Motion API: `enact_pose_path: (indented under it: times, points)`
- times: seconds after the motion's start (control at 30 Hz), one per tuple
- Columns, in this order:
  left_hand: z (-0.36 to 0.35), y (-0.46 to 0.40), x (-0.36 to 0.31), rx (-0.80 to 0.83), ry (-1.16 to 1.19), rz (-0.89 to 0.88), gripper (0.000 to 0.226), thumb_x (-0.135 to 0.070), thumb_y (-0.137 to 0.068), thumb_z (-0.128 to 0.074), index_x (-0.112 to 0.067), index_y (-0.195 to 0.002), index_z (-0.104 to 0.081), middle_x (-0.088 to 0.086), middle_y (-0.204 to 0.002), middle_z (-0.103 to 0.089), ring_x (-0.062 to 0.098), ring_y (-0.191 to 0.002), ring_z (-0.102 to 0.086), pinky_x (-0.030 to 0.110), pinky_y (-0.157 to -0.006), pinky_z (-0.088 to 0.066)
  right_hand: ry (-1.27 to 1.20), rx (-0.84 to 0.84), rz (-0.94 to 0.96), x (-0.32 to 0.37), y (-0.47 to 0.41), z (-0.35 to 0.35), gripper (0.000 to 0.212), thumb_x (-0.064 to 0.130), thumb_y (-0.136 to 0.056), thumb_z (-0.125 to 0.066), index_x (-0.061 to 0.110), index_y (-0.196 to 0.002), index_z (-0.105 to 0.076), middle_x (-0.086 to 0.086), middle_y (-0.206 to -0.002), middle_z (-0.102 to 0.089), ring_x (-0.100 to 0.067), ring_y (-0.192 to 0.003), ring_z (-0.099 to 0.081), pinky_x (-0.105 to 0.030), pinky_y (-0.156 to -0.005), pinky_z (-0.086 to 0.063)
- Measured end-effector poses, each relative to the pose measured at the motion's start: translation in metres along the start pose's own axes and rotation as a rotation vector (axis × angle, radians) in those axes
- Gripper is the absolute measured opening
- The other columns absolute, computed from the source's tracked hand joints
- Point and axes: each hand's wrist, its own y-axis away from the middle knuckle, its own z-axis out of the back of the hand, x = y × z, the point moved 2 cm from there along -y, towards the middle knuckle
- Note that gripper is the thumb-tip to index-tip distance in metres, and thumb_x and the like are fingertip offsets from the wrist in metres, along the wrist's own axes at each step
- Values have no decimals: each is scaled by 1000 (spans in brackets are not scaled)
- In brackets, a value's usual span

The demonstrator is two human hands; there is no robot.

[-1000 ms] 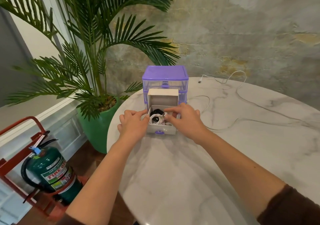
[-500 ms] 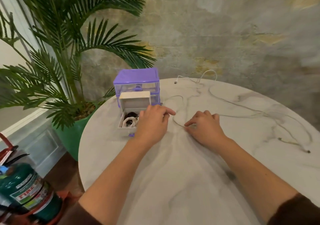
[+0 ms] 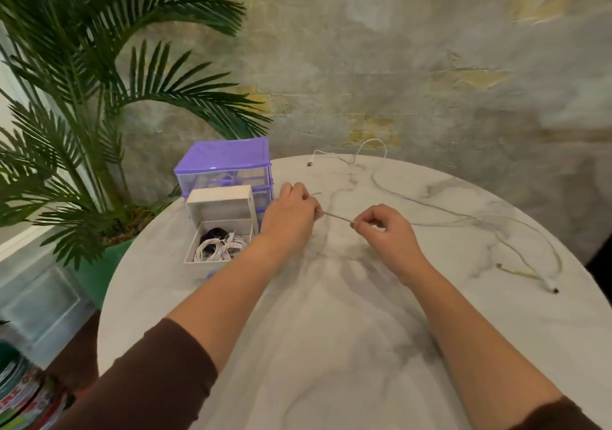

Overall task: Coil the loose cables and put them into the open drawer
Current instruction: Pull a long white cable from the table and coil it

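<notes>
A loose white cable (image 3: 430,205) trails over the round marble table (image 3: 331,347), from a plug near the far edge to a plug at the right. My left hand (image 3: 291,217) and my right hand (image 3: 384,231) each pinch it, and a short stretch runs taut between them just above the table. To the left, the purple drawer unit (image 3: 225,168) has its white drawer (image 3: 202,265) pulled out. Inside lie coiled white cables (image 3: 217,247) and a black coil (image 3: 215,232).
A palm in a green pot (image 3: 92,274) stands left of the table, its fronds reaching over the drawer unit. A rough plaster wall rises close behind the table. A fire extinguisher label (image 3: 23,400) shows at the lower left on the floor.
Both hands left the drawer and moved right to the loose cable. They have lifted a section off the table and pulled it taut. The view has swung right.
</notes>
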Motion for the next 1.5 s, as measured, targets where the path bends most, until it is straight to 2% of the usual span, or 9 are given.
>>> enact_pose_path:
  times: [0.17, 0.33, 0.53, 0.77, 0.9, 1.03, 1.2, 1.33, 1.5]
  points:
    - [27, -16, -10, -167, 76, -8, 27, -44, -94, -52, -27, -110, -67, 0, -115, -58, 20, -113, -44, 35, -83, -46, 294, -25, 7, -19, -8, 1, 14, 30, -92, -62, 24, -95, -74, 8, -102, -51, -10, -106, -36, -21, -88, -27]
    - [38, -11, -22, -262, 78, -98, 24, -42, -90, -55, -23, -94, -69, -5, -110, -59, 18, -109, -46, 35, -89, -40, 179, -28, -28, -23, -9, 1, 21, 27, -99, -51, 22, -106, -70, 6, -106, -49, -10, -102, -51, -17, -81, -36]
    - [44, -8, -28, 20, 421, -29, 28, -34, -97, -36, -20, -85, -58, -14, -84, -55, 9, -97, -50, 38, -111, -15, 136, -195, -12, -16, -11, 10, 22, 26, -101, -48, 20, -110, -67, 2, -109, -51, 7, -79, -50, -2, -69, -36]
    - [58, -10, -35, -16, 848, -16, 24, -40, -98, -49, -31, -94, -70, -19, -74, -57, -3, -70, -49, 26, -69, -41, -22, -185, -24, -11, -7, 7, 10, 21, -97, -53, 21, -96, -63, 3, -107, -59, -5, -84, -60, -13, -71, -42]
    - [62, -8, -33, -44, 994, 161, 27, -44, -91, -60, -21, -86, -73, -8, -72, -61, 5, -66, -50, 34, -69, -51, -240, -151, -135, -6, -6, 6, 9, 22, -95, -59, 19, -93, -67, 0, -92, -70, -16, -85, -69, -37, -84, -54]
    - [58, -6, -27, -54, 896, 226, 34, -54, -90, -57, -23, -78, -66, -9, -80, -64, 5, -71, -52, 26, -64, -39, -210, 18, -172, -3, 2, -4, 10, 17, -92, -63, 19, -89, -72, 2, -91, -73, -16, -76, -72, -36, -84, -53]
    - [59, -4, -21, -73, 836, 258, 31, -51, -91, -55, -27, -74, -64, -13, -62, -49, 5, -59, -43, 29, -58, -31, -400, 211, -238, 11, 10, -16, 11, 6, -91, -57, 8, -91, -67, -6, -87, -74, -18, -76, -69, -30, -78, -48]
    - [58, 2, -16, -69, 746, 233, 31, -53, -89, -57, -26, -77, -66, -12, -64, -51, 7, -64, -47, 31, -61, -38, -357, 201, -268, 11, 11, -14, 15, 7, -89, -59, 13, -102, -62, -8, -89, -72, -15, -79, -63, -30, -79, -45]
    - [52, 6, -22, 2, 495, 97, 28, -56, -90, -54, -32, -77, -61, -12, -79, -53, 9, -79, -52, 31, -66, -38, -246, 16, -63, 23, 7, -8, 7, 29, -91, -65, 26, -97, -67, 11, -90, -66, -4, -75, -52, -13, -68, -40]
